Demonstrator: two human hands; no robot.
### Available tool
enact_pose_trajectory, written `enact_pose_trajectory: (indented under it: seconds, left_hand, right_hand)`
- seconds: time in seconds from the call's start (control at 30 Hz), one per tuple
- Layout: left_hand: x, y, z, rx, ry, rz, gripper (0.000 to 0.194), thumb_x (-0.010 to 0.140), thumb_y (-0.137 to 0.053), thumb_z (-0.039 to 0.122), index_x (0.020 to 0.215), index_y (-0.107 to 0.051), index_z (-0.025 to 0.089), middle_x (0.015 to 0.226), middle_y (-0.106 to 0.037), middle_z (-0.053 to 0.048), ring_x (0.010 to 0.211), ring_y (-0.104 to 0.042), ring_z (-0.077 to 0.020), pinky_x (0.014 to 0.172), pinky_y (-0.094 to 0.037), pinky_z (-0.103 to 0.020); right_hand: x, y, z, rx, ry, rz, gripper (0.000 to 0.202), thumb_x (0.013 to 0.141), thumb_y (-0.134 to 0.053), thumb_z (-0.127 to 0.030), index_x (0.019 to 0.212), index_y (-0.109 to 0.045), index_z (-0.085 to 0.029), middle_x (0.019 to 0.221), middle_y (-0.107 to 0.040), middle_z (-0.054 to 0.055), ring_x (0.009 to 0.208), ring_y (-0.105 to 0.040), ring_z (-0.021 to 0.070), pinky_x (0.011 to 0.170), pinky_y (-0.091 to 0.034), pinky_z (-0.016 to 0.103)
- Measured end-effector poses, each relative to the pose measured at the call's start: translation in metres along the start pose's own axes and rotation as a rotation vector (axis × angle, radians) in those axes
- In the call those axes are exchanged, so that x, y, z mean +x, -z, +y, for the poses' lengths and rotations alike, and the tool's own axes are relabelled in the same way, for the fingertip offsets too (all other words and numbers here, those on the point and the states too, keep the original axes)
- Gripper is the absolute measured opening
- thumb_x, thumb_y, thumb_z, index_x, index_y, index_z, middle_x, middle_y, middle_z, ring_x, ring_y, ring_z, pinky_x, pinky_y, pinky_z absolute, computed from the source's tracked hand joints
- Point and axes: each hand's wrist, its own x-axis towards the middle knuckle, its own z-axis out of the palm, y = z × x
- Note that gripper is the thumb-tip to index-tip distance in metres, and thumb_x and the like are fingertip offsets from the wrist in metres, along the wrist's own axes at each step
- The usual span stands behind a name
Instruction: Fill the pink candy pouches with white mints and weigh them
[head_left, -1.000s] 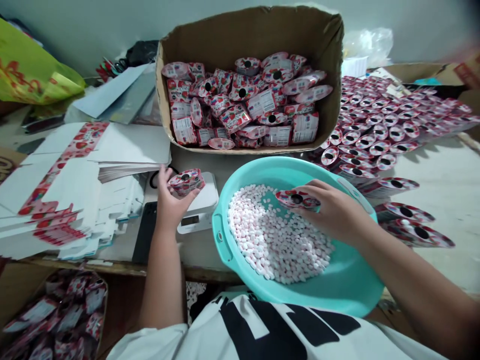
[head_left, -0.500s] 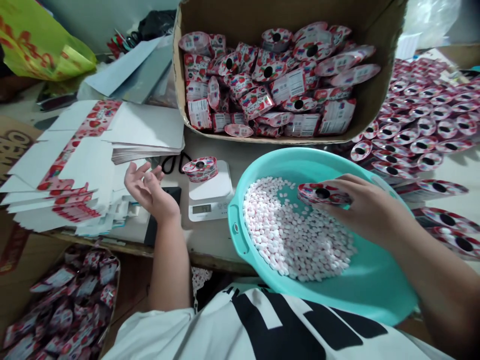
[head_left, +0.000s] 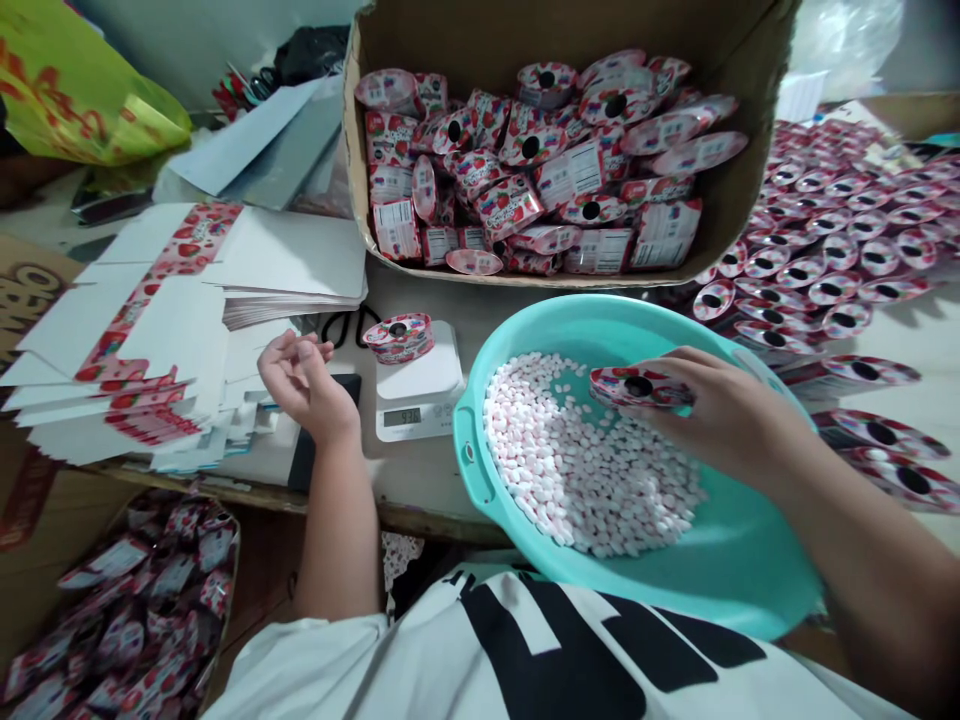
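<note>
My right hand (head_left: 712, 410) holds a flat red-and-pink candy packet (head_left: 637, 388) with a round black hole, over the teal basin (head_left: 750, 570) of small pink and white candies (head_left: 585, 460). My left hand (head_left: 304, 385) hovers empty, fingers loosely curled, to the left of a small white scale (head_left: 418, 395). A filled packet (head_left: 399, 336) stands on the scale's platform, and the display reads digits I cannot make out.
A cardboard box (head_left: 720, 215) of filled packets stands behind the basin. Rows of flat packets (head_left: 825, 260) cover the table at right. Stacks of flat white cartons (head_left: 172, 330) lie at left. Another box of packets (head_left: 127, 610) sits below the table edge.
My left hand set the filled packet on the scale, let go and drew back left, then curled its fingers. My right hand kept its packet over the basin.
</note>
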Motion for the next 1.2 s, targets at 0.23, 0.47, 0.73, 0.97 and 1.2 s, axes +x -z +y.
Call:
enact_pose_trajectory:
  seconds: [0.23,0.47,0.73,0.97,1.2]
  left_hand:
    - [-0.008,-0.009,-0.002,0.297,0.027,-0.693,0.077,0.065,-0.086,0.036,0.134,-0.054,0.019,0.133,-0.061,-0.015,0.123,-0.059,-0.0288,0.108,-0.046,-0.042]
    - [-0.005,-0.023,0.041,0.322,-0.283,-0.547,0.040,0.073,-0.082,0.034,0.106,-0.069,0.016,0.103,-0.072,-0.008,0.095,-0.067,-0.0233,0.092,-0.054,-0.037]
    - [-0.013,-0.035,0.124,0.268,-0.778,-0.921,0.031,0.089,-0.064,0.019,0.120,-0.068,0.023,0.112,-0.069,-0.006,0.102,-0.066,-0.0209,0.093,-0.052,-0.033]
    - [-0.018,-0.043,0.127,0.246,-0.850,-0.871,0.034,0.088,-0.066,0.019,0.122,-0.068,0.021,0.120,-0.068,-0.008,0.111,-0.064,-0.0243,0.101,-0.050,-0.035]
    - [-0.019,-0.039,0.121,0.273,-0.855,-0.870,0.034,0.089,-0.066,0.019,0.123,-0.068,0.020,0.121,-0.069,-0.008,0.112,-0.064,-0.0233,0.101,-0.050,-0.035]
  right_hand:
    - [-0.001,0.000,0.004,0.033,0.040,0.024,0.037,0.087,-0.062,-0.049,0.111,-0.069,-0.021,0.109,-0.067,0.009,0.088,-0.067,0.0253,0.070,-0.048,0.036]
    - [-0.005,0.006,0.002,0.066,0.050,-0.024,0.035,0.090,-0.061,-0.045,0.112,-0.069,-0.019,0.108,-0.067,0.009,0.085,-0.065,0.0229,0.068,-0.046,0.034]
    - [-0.007,0.007,0.002,0.028,0.045,-0.014,0.036,0.087,-0.064,-0.041,0.117,-0.069,-0.022,0.112,-0.068,0.006,0.089,-0.067,0.0228,0.069,-0.045,0.032]
    - [-0.007,0.010,0.001,0.089,0.065,-0.033,0.034,0.089,-0.063,-0.038,0.118,-0.068,-0.022,0.115,-0.067,0.007,0.093,-0.067,0.0237,0.074,-0.048,0.034]
    - [-0.007,0.011,0.003,0.108,0.070,-0.013,0.033,0.089,-0.063,-0.040,0.116,-0.068,-0.022,0.115,-0.068,0.007,0.093,-0.068,0.0238,0.073,-0.049,0.034]
